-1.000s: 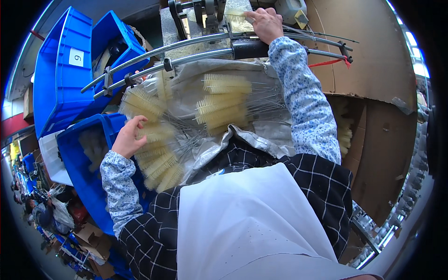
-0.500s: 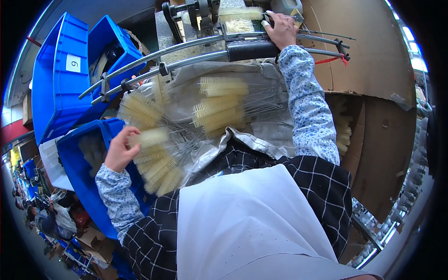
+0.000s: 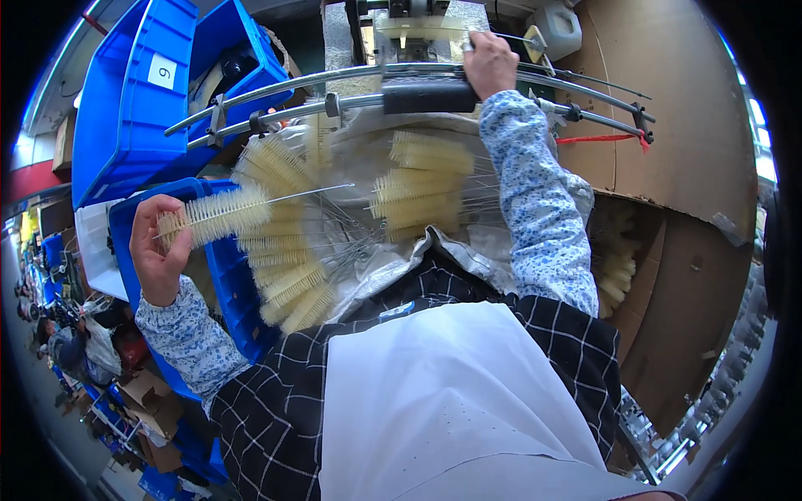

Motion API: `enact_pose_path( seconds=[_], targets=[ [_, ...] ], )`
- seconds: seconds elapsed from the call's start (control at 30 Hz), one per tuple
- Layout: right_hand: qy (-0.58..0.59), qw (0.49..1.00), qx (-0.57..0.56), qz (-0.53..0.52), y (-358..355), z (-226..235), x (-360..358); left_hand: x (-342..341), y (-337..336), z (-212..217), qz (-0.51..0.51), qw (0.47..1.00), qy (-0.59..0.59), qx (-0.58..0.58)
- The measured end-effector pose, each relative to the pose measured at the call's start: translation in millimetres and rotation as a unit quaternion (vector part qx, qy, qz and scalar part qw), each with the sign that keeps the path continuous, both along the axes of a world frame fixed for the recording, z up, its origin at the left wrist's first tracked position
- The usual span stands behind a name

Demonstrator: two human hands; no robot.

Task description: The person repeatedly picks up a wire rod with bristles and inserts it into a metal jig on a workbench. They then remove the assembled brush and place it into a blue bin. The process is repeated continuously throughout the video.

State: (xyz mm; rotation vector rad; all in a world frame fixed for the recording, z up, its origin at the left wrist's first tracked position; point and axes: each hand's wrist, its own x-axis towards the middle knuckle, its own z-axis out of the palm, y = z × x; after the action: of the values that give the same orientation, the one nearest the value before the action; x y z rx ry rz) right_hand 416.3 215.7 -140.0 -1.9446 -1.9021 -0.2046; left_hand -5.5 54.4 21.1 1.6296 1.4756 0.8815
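Note:
A bottle brush (image 3: 225, 215) with cream bristles and a twisted wire handle is pinched by its bristle end in my left hand (image 3: 159, 250), its wire pointing right. Beside it a fanned pile of similar brushes (image 3: 288, 259) lies on the pale sheet over my lap, with a second stack (image 3: 422, 185) to the right. My right hand (image 3: 491, 67) is closed at the machine, just right of a black sleeve (image 3: 430, 94) on the rails. By its fingertips a blurred brush (image 3: 422, 33) lies across the machine. What its fingers grip is hidden.
Curved metal rails (image 3: 309, 107) cross in front of me. Blue bins stand at the left, one upright with a label (image 3: 109, 125) and one lower bin (image 3: 242, 292) under my left arm. Cardboard (image 3: 668, 108) rises at the right, with a box of brushes (image 3: 618, 259) below. A white jug (image 3: 558, 32) stands behind.
My left hand has moved left, drawing one brush off the pile by its bristles. My right hand has shifted slightly in the picture and stays at the machine, where the brush now looks blurred.

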Motion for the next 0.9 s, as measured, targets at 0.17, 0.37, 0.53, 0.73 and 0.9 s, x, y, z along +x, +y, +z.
enact_pose_path(
  seconds=[0.17,0.37,0.53,0.73,0.9],
  targets=[
    [-0.004,0.998,-0.061,-0.018,0.4,10.5,-52.1,6.9,7.9,-8.9,-0.019,0.999,-0.02,0.024],
    [-0.015,0.999,-0.05,0.001,-0.7,12.1,-50.8,15.6,16.4,-5.2,-0.033,0.999,-0.033,0.024],
    [-0.03,0.999,-0.022,-0.004,-4.7,6.2,9.7,10.5,17.0,-10.4,-0.026,0.998,-0.041,0.047],
    [0.012,0.996,-0.084,0.023,4.4,9.5,89.1,1.4,11.3,-9.2,-0.019,0.994,-0.007,0.106],
    [-0.068,0.993,-0.1,0.013,23.6,25.9,134.9,23.8,23.8,-9.5,-0.061,0.992,-0.101,0.047]
  ],
)
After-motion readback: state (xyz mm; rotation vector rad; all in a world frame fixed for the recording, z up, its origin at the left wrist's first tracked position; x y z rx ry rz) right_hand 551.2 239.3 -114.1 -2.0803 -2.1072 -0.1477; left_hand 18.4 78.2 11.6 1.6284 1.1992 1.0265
